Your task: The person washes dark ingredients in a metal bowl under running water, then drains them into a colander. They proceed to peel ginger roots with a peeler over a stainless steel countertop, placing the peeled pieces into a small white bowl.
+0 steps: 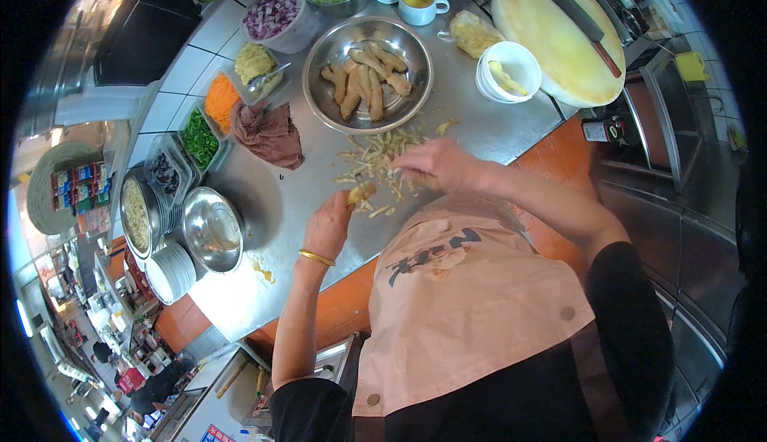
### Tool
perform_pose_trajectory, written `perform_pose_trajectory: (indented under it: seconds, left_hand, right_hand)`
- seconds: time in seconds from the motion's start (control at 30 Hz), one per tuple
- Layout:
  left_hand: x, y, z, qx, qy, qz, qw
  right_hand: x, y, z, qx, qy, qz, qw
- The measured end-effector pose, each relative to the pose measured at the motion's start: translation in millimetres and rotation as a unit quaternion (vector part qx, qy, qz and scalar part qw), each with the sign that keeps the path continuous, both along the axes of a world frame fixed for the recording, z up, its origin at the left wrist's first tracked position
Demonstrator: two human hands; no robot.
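Note:
My left hand (328, 221), a gold bangle at its wrist, grips a partly peeled piece of ginger root (361, 192). To the right of it, my right hand (440, 165) hovers with curled, slightly blurred fingers over a heap of ginger peelings (377, 157) on the steel worktop (287, 214). Whether those fingers hold anything is hidden. Unpeeled ginger roots (365, 82) lie in a steel bowl (316, 103) just beyond the peelings. A pale peeled piece of ginger (506, 77) rests inside a white tub (488, 91) at the far right.
Along the tiled wall stand tubs of diced red onion (274, 11), shredded carrot (220, 101) and chopped greens (199, 140). A brown cloth (269, 133) lies nearby. A cleaver (575, 13) rests on a round chopping board (539, 34). Left are an almost bare steel bowl (210, 232) and stacked plates (171, 271).

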State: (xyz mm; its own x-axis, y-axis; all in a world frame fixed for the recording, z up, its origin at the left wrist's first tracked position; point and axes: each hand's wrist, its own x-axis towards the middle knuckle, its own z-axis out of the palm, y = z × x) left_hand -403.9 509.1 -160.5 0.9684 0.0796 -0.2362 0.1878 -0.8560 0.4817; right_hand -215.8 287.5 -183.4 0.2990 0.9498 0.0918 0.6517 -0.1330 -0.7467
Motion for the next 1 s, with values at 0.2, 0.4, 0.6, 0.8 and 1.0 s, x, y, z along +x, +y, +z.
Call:
perform_pose_trajectory:
  seconds: [0.2, 0.4, 0.6, 0.8, 1.0]
  left_hand:
    - [-0.1, 9.0, -4.1, -0.025, 0.04, 0.03, 0.998]
    - [-1.8, 3.5, 0.5, 0.031, -0.024, 0.003, 0.999]
    - [2.2, 5.4, 7.0, 0.103, -0.091, -0.057, 0.989]
    - [-1.9, 5.0, 4.9, 0.117, -0.124, -0.059, 0.984]
    - [-10.1, 12.9, 1.3, -0.177, -0.022, 0.164, 0.97]
  right_hand:
    - [8.0, -12.5, -22.4, -0.012, -0.105, -0.008, 0.994]
    - [5.3, -10.2, 1.0, -0.027, -0.059, -0.017, 0.998]
    - [15.7, 0.6, -12.5, -0.064, 0.0, -0.013, 0.998]
    - [17.7, -2.3, 15.3, -0.041, 0.002, -0.021, 0.999]
    - [28.6, -21.0, -26.5, -0.193, 0.096, -0.009, 0.976]
